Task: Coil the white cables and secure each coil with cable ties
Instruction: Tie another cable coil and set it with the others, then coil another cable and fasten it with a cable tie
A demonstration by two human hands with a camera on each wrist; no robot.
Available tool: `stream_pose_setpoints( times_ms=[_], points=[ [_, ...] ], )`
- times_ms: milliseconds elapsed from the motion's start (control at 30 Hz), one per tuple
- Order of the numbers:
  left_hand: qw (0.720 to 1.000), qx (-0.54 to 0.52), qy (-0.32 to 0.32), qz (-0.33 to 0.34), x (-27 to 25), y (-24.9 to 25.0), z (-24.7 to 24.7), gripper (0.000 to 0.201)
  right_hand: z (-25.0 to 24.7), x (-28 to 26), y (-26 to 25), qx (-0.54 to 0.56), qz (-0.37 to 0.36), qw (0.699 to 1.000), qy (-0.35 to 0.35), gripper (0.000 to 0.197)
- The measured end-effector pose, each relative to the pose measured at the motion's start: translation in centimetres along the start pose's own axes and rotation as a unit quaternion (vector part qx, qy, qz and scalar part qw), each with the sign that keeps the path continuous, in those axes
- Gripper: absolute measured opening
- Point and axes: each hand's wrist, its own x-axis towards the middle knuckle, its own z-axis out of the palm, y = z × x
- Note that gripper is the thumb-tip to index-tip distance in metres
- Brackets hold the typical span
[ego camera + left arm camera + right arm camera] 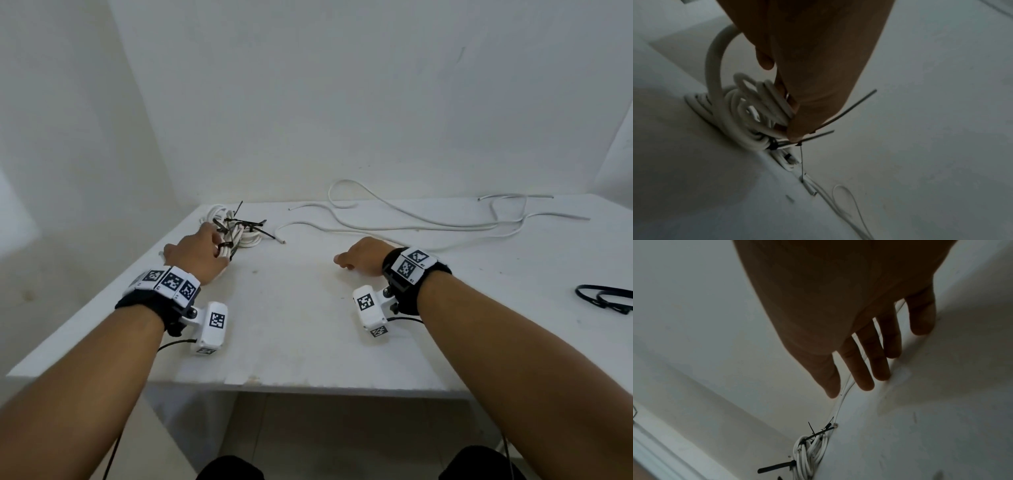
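A bundle of coiled white cable (245, 236) (740, 113) (809, 451) with several black cable ties round it lies at the back left of the white table (308, 325). My left hand (215, 246) (795, 116) grips the near end of that bundle, fingers curled among its loops beside a black tie. My right hand (356, 257) (869, 366) hovers palm down over the table's middle, fingers straight and spread, holding nothing. Just beyond its fingertips runs a loose white cable (394, 228) (840, 405), which sprawls uncoiled across the back right.
Spare black cable ties (603, 298) lie near the table's right edge. A white wall stands right behind the table and another on the left. The table's front edge runs close beneath my forearms.
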Motion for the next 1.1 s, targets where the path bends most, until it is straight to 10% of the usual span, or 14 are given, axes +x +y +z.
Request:
stream_pose_setpoints(
  times_ms=[300, 700, 900, 1100],
  points=[
    [0.99, 0.062, -0.1, 0.075, 1.6, 0.0, 0.5, 0.035, -0.2, -0.3, 0.2, -0.057, 0.02, 0.998, -0.033, 0.058],
    [0.994, -0.006, -0.031, 0.109, 0.5, 0.2, -0.8, 0.016, -2.1, -2.8, 4.4, -0.05, 0.065, 0.993, -0.083, 0.094],
    [0.982, -0.119, 0.083, 0.119, -0.4, 5.6, -4.5, 0.023, -2.2, -2.8, 6.7, -0.073, 0.062, 0.991, -0.092, 0.112],
    [0.976, -0.143, -0.028, 0.16, 3.4, 13.7, -2.0, 0.02, -1.3, -2.0, 7.9, -0.086, 0.047, 0.992, -0.083, 0.12]
  ],
)
